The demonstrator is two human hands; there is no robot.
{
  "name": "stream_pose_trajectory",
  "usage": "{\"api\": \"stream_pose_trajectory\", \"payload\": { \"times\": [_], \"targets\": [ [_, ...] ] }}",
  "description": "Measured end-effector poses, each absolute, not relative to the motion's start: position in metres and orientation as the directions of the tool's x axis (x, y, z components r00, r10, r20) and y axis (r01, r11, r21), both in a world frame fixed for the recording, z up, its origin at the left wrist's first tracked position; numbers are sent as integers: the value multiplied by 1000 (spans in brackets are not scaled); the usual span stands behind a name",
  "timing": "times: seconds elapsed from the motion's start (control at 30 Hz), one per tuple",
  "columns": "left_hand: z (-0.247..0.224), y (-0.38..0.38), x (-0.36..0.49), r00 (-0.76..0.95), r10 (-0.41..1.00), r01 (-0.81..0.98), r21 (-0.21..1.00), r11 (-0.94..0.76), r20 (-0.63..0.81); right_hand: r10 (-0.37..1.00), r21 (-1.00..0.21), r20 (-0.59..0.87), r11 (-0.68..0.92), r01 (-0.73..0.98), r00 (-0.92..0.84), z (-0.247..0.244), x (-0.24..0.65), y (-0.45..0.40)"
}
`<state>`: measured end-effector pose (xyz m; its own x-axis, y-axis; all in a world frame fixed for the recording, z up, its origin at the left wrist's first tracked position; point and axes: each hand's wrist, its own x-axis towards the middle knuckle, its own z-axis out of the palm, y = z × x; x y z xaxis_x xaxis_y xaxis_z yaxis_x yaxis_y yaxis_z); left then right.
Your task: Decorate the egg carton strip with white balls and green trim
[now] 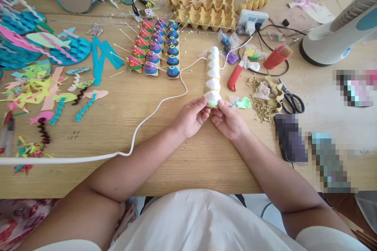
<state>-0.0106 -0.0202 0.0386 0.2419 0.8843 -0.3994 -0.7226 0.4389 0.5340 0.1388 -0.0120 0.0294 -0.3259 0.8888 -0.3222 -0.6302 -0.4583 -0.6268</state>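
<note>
A strip of egg carton (213, 71), its humps coated white, lies lengthwise away from me on the table. Light green clay shows along the bottom edge of its nearest hump. My left hand (192, 117) grips the near end from the left, thumb against the hump. From the right, my right hand (229, 120) pinches the same end, and a thin blue stick (235, 103) pokes out beside its fingers. Just right of that hand lies a packet of light green clay (244, 102). Finished carton strips in red (137, 51), purple (154, 57) and blue (172, 60) stand to the left, several with pins.
A white cable (159, 106) crosses the table on the left. To the right are a red-handled knife (235, 77), scissors (293, 100), carton scraps (269, 106), a red cup (277, 57) and a power strip (252, 20). Paper cutouts (50, 90) cover the left; egg trays (206, 8) stand behind.
</note>
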Motion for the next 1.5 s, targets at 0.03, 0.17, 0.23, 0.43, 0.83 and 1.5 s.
{"api": "stream_pose_trajectory", "payload": {
  "times": [0.03,0.17,0.23,0.43,0.83,1.5],
  "targets": [
    [39,-20,-11,256,878,-723,523,451,-404,887,-623,-322,-462,-631,-331,30,139,-12],
    [39,-20,-13,308,867,-734,483,478,-390,875,-587,-337,-483,-650,-346,32,139,-12],
    [39,-20,-13,302,871,-736,486,472,-387,873,-579,-340,-488,-653,-351,33,139,-12],
    [38,-19,-12,279,871,-740,488,464,-405,871,-557,-357,-489,-671,-339,36,139,-12],
    [43,-17,-13,348,808,-772,343,535,-475,804,-435,-442,-580,-689,-398,35,142,-10],
    [43,-16,-15,406,766,-761,281,585,-498,768,-376,-486,-615,-693,-418,41,145,-9]
  ]
}}
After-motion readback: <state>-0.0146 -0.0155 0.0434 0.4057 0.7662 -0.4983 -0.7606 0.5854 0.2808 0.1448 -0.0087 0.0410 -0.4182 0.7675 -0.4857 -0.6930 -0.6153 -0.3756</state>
